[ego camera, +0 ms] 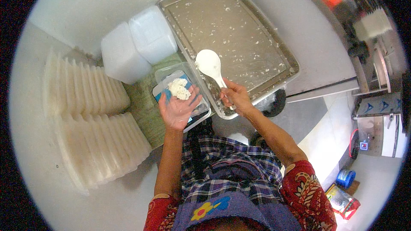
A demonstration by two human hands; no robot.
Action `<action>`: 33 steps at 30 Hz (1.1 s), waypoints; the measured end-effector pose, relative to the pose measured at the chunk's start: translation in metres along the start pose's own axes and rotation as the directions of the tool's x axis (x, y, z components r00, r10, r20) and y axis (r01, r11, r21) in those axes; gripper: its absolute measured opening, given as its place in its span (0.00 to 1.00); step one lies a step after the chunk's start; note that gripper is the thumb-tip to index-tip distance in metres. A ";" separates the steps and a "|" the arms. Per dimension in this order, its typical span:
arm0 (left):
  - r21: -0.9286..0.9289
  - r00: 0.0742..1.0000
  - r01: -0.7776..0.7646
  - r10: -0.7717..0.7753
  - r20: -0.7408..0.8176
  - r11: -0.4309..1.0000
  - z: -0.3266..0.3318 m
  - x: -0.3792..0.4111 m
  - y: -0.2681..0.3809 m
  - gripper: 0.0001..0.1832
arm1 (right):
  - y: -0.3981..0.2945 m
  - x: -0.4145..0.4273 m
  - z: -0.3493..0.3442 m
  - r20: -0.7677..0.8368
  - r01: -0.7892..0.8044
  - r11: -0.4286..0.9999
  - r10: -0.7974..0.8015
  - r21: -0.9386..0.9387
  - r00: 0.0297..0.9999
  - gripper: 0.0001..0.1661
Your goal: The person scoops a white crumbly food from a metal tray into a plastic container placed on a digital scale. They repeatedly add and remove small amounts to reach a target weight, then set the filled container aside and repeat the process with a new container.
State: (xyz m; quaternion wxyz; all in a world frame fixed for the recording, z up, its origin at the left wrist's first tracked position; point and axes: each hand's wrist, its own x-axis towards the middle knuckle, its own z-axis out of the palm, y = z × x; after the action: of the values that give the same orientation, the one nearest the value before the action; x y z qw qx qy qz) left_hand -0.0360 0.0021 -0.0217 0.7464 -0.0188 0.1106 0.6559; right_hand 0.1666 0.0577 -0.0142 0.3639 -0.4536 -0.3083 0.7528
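Observation:
In my right hand (236, 98) is a white plastic rice paddle (208, 62), gripped by its handle, with its round head over the near left edge of a metal sheet tray (231, 38). White grains that look like cooked rice are scattered over this tray. My left hand (178, 114) lies palm up with spread fingers, seen through a clear plastic container (167, 70) that rests on it. A clump of white rice (179, 89) sits in the container. Under that hand is a flat white-rimmed object (200, 120) with blue and dark areas, mostly hidden.
Stacks of translucent plastic containers (102, 144) stand at left. Two whitish plastic tubs (126, 53) stand behind them, against the wall. A greenish surface (141, 102) lies between. On the floor at right are a blue roll (345, 178) and a red-edged bag (343, 202).

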 end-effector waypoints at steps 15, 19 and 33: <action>0.046 0.990 -0.076 0.081 -0.119 0.996 0.001 0.010 0.004 0.35 | 0.005 0.001 -0.003 0.065 0.025 1.000 -0.024 -0.013 0.998 0.27; 0.054 0.993 -0.093 0.096 -0.071 0.994 -0.010 0.012 0.007 0.36 | 0.003 -0.007 -0.004 0.188 0.177 0.959 -0.136 -0.222 0.973 0.26; 0.031 0.993 -0.112 0.113 -0.027 0.993 0.024 -0.002 0.016 0.39 | -0.043 -0.041 -0.007 0.712 0.612 -0.364 -0.371 -0.702 0.597 0.33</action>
State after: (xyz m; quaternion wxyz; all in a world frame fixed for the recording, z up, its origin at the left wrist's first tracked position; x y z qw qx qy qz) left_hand -0.0485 0.0069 0.0037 0.7068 -0.0111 0.1318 0.6949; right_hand 0.1976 0.0476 0.0361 0.1911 -0.3061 -0.9289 0.0828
